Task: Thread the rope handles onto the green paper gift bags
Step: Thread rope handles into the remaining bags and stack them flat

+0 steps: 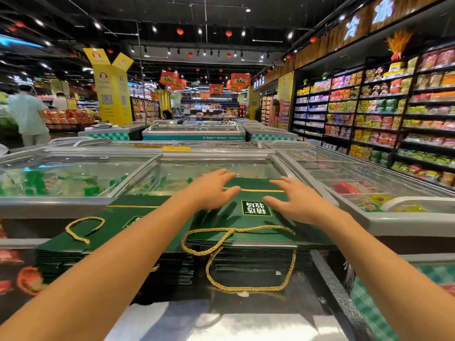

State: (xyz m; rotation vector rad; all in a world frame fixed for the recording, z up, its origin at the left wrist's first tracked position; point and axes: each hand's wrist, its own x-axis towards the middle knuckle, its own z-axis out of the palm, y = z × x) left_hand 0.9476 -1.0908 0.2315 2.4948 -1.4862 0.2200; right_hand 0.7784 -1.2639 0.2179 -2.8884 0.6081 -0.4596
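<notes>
**Hands open over bag**

Your left hand (211, 193) and right hand (293, 200) spread their fingers over the top green bag (256, 221), gripping nothing; contact unclear. The bag lies flat on a stack (258, 263) atop the freezer (61, 205), gold rope handles (246, 288) hanging off its near edge.

"精选牧场" on green bag (256, 207)

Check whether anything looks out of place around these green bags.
Nothing looks damaged or spilled. One gold rope handle droops over the near edge of the right stack of bags, while the left stack has its handle curled on top.
</notes>
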